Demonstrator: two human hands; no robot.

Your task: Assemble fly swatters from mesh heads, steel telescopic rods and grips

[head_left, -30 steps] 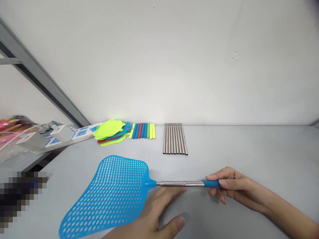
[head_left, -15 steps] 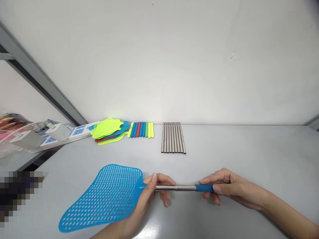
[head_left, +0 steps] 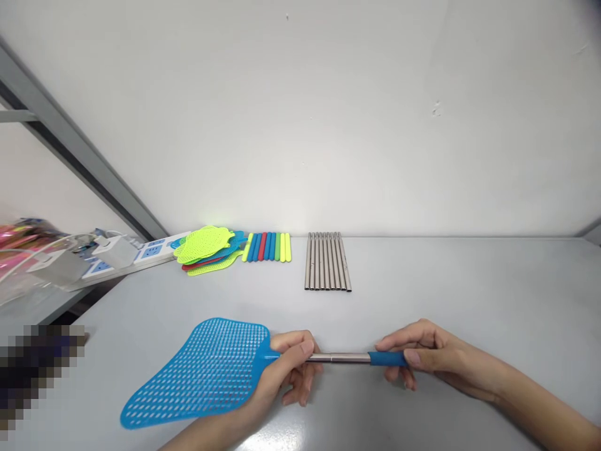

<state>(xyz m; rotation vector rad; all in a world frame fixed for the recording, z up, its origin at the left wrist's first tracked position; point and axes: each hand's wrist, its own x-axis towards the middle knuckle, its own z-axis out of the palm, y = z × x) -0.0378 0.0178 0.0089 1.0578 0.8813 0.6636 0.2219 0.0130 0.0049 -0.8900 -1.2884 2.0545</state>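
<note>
A blue fly swatter lies level across the front, its perforated head to the left. My left hand is closed around the neck, where the head meets the metal rod. At the other end, my right hand pinches the blue handle grip between thumb and fingers. The rod sits against the grip with no gap showing. My palms hide part of the neck and the end of the grip.
Behind, near the wall, lie a pile of swatter heads, a row of coloured grips and a row of metal rods. A power strip with plugged adapters runs along the left. The grey table meets a white wall.
The fingers of my left hand have closed further around the neck. The swatter head has shifted slightly and looks a little flatter. My right hand keeps its hold on the grip.
</note>
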